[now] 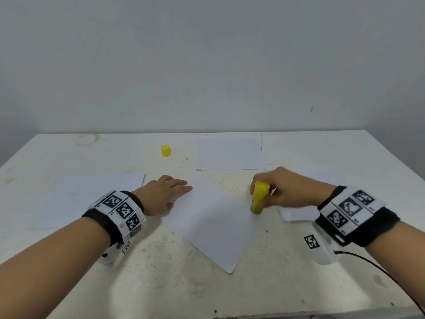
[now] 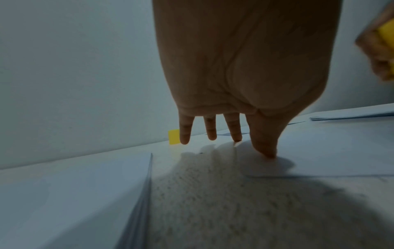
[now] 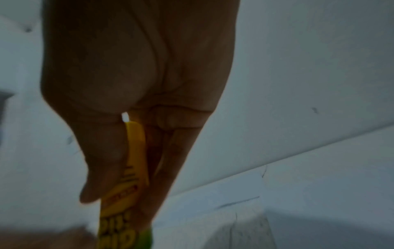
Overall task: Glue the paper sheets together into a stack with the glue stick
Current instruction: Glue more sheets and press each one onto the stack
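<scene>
Pressing down with straight, spread fingers, the left hand (image 1: pixel 166 194) lies flat, palm down, on the left corner of a white sheet (image 1: pixel 213 224) that sits turned like a diamond at the middle of the table (image 1: pixel 161 284). In the left wrist view the thumb tip (image 2: pixel 269 154) touches the paper, while the other fingertips (image 2: pixel 185 139) reach the table just past its edge. The forearm comes in from the lower left, and a wristband with black-and-white square markers (image 1: pixel 119 209) wraps the wrist.

The right hand (image 1: pixel 288 192) comes in from the right with its fingers curled round the glue stick (image 1: pixel 259 197), holding it nearly upright and a little tilted, its green lower end down on the right edge of the sheet. This hand is blurred in the head view. The stick's body is yellow; the right wrist view shows large yellow letters on its label (image 3: pixel 119 232), too blurred to read.

The yellow cap (image 1: pixel 165 150) stands by itself farther back on the table. A stack of white paper (image 1: pixel 87 199) lies to the left, just beside the left hand, and another lot of sheets (image 1: pixel 230 154) lies at the back. A further white piece (image 1: pixel 296 214) shows under the right wrist.
</scene>
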`<state>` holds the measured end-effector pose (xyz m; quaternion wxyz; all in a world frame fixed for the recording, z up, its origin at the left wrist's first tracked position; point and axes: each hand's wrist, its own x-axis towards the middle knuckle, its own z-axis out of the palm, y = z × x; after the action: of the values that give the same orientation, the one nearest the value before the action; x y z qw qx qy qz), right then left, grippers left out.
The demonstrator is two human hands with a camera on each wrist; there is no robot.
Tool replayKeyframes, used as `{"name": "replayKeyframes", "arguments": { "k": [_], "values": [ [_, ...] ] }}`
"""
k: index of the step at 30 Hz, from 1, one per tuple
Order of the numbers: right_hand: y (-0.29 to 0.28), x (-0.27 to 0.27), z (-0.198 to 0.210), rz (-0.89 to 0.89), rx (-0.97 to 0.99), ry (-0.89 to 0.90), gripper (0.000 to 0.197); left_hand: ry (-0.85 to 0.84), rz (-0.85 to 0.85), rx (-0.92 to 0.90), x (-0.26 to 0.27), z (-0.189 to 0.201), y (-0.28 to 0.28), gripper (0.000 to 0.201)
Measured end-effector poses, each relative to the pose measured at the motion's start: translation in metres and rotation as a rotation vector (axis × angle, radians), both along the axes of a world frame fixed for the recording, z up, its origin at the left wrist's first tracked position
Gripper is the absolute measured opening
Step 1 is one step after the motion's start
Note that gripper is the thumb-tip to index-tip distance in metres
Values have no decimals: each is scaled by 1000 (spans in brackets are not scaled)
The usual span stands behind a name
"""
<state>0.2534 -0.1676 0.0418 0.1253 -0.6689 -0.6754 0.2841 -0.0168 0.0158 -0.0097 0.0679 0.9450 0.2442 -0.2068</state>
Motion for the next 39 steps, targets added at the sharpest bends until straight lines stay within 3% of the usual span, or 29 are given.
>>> {"name": "replayKeyframes", "arguments": {
  "k": [6,8,9,12,15,17,21,23,29,33,39],
  "values": [
    [33,5,14,-580,412,1075,15,-5,39,-14,-9,4,-8,76],
    [53,-2,10,-700,369,1269,6,19,43,19,-11,4,-10,74],
    [63,-7,7,-722,300,1278,8,32,51,25,-12,2,-11,73],
    [91,-26,-3,-628,58,1228,26,77,89,3,-14,-4,-17,78],
    [122,-55,-11,-511,18,1150,22,113,146,-86,-15,-9,-19,84],
    [144,-75,-16,-471,58,929,21,116,173,-159,-15,-9,-18,88],
    [181,-104,-24,-412,165,369,39,118,197,-223,-13,-7,-16,100],
    [194,-114,-29,-369,185,207,45,156,181,-220,-11,-5,-16,102],
    [219,-129,-38,-292,154,-18,48,176,165,-232,-12,-6,-14,101],
    [222,-130,-40,-277,149,-72,49,168,170,-234,-12,-6,-14,102],
    [202,-118,-20,-288,57,25,67,180,174,-227,-12,-2,-15,100]
  ]
}}
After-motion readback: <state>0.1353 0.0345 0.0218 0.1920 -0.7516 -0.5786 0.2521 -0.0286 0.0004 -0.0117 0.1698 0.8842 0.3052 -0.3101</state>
